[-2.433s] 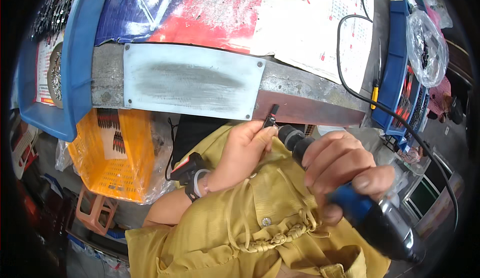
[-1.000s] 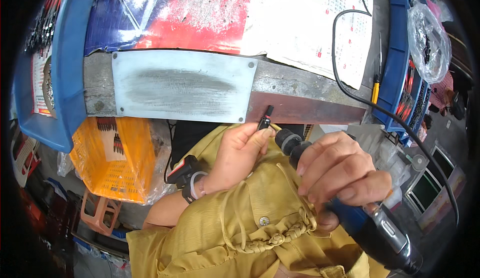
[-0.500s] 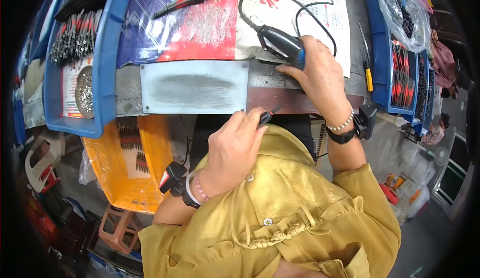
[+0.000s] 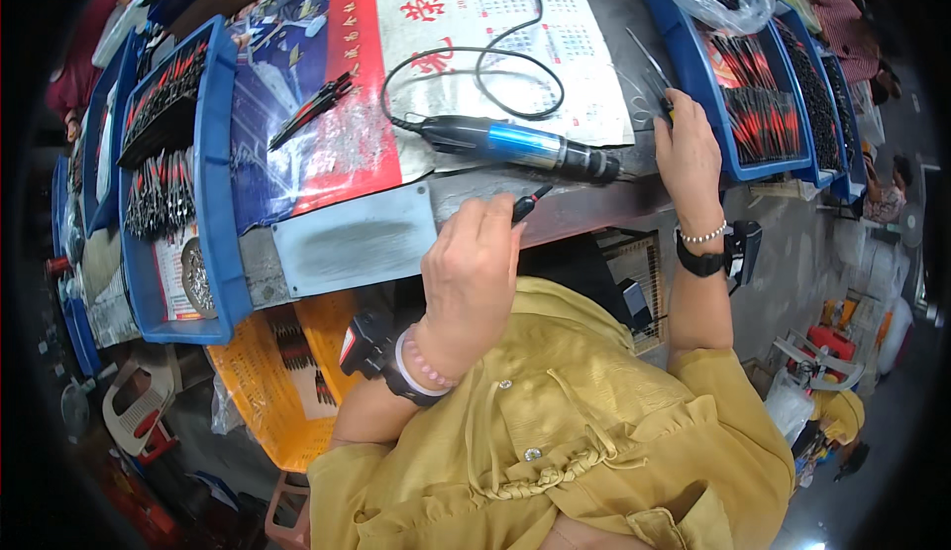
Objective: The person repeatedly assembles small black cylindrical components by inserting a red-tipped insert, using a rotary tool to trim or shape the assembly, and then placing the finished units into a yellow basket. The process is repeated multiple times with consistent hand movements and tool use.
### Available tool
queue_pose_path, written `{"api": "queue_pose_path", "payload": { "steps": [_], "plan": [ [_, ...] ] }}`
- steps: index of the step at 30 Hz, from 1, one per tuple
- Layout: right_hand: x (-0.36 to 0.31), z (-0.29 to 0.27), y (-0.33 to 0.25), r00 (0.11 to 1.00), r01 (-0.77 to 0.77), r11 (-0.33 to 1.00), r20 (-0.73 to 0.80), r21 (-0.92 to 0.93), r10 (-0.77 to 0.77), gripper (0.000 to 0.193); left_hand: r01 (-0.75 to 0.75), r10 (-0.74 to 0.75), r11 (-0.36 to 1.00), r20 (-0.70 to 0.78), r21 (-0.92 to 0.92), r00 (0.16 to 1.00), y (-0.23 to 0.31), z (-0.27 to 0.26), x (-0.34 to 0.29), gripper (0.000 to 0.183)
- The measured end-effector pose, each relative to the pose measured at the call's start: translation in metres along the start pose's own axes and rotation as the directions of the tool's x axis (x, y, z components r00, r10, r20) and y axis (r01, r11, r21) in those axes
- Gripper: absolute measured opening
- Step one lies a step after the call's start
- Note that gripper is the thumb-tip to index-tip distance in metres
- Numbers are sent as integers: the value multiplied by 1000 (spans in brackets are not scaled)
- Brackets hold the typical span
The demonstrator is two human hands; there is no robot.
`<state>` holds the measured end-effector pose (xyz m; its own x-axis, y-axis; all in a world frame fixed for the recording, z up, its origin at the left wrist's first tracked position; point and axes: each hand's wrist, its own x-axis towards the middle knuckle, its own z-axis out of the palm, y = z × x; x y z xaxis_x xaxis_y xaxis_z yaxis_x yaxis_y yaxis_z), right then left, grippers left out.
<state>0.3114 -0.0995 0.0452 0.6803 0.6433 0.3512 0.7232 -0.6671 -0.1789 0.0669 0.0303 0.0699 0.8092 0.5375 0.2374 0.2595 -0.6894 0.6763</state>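
"Grey workbench (image 4: 616,15), dressed in a printed sheet (image 4: 584,104) of white, red and dark blue. First item?"

"Small black-and-red piece (image 4: 530,204), one: slim, dark-bodied, a touch of red near its narrow end. Location: over the bench's near edge, narrow end angled away and to the right."

"Held by?"

"Left hand (image 4: 471,273): thumb and fingers closed on it, much of it hidden in the grip."

"And the other?"

"Right hand (image 4: 689,159): fingers bent, thumb a little apart, at the handle of a yellow-handled tool (image 4: 669,111) with a long thin shaft. Whether the fingers grip it, one cannot tell."

"Adjacent stock?"

"Powered driver (image 4: 520,144), black and blue, lying down. Pale blue plate (image 4: 408,218), dark smudge at its middle. Blue tray (image 4: 690,55) at right, with black-and-red parts (image 4: 763,124) in rows."
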Motion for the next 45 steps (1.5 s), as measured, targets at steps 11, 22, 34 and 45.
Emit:
{"api": "queue_pose_path", "payload": {
  "steps": [11,22,34,45],
  "plan": [
    [-7,-7,16,994,-100,906,-3,412,111,30,108,-100,992,131,-60,986,6,4,-2,27],
    [-77,-54,-87,796,-194,573,469,797,-382,41,696,-414,23,626,-718,660,-25,-19,-27,23],
    [-78,-53,-106,828,64,536,255,842,-500,42,659,-524,138,510,-740,682,-29,-24,-37,24],
    [-93,-37,-109,840,-114,533,367,839,-399,32,374,-370,890,64,-263,927,-31,-9,-51,24]
  ]
}}
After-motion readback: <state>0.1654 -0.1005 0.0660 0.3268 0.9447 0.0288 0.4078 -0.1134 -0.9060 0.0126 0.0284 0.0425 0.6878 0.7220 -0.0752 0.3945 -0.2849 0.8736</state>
